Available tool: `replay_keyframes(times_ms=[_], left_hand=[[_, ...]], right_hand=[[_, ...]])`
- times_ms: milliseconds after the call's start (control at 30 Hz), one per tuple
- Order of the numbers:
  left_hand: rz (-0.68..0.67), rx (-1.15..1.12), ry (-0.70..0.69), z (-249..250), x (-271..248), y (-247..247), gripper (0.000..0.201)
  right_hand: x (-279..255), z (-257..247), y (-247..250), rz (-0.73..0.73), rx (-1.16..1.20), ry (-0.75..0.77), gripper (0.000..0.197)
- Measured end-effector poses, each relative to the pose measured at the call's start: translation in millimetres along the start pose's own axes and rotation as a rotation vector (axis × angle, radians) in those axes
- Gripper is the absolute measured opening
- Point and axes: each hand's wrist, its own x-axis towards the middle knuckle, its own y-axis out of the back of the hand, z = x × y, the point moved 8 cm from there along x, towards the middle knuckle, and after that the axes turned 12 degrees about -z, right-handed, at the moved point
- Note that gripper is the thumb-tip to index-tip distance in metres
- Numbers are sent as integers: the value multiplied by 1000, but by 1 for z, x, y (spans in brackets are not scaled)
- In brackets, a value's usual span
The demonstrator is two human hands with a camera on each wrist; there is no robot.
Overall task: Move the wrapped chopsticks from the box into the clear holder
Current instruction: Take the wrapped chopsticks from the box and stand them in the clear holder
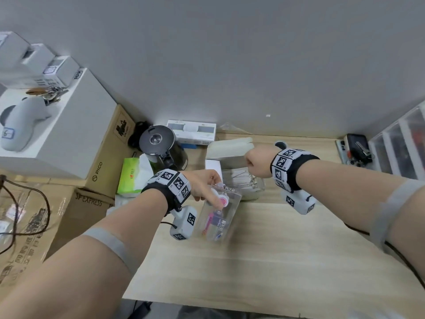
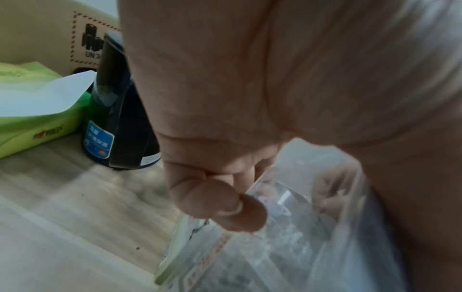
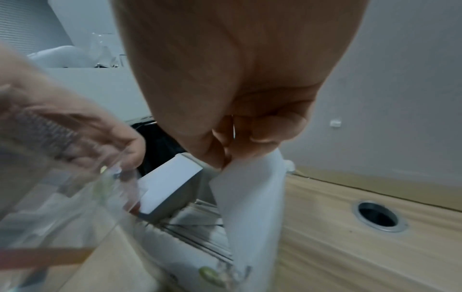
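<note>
My left hand [image 1: 204,187] grips the clear holder [image 1: 220,217] at its upper rim and holds it tilted over the wooden desk. In the left wrist view the thumb and fingers [image 2: 225,207] pinch the holder's edge [image 2: 275,247]. Coloured items show through its wall. Just behind it stands the white box [image 1: 230,155], with wrapped chopsticks [image 1: 241,180] lying inside. My right hand [image 1: 255,162] pinches the box's raised white lid [image 3: 250,197] and keeps it up. Below that lid the chopsticks [image 3: 200,227] lie in a row.
A dark kettle [image 1: 161,146] and a green tissue pack [image 1: 133,176] sit left of the box. Cardboard boxes [image 1: 103,157] are stacked at the far left. Clear drawers [image 1: 402,143] stand at the right, and a cable hole [image 3: 377,217] opens in the desk.
</note>
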Motion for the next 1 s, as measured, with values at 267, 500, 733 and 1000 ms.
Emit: replay_keyframes(times_ms=[267,500,733,1000], left_hand=[[11,67,14,7,9,-1,72],[29,38,-17,9,18,-9,72],[-3,19,-44,15,16,-8,87],[-22,19,-19,4,4,-4,76]], right_hand=[[-11,50,-23,-24,238,-174,19],[8,38,-49,-25,386,-199,20],[7,56,-41,-23,363,-313,18],[25,-18,-37,-118,953,-60,30]])
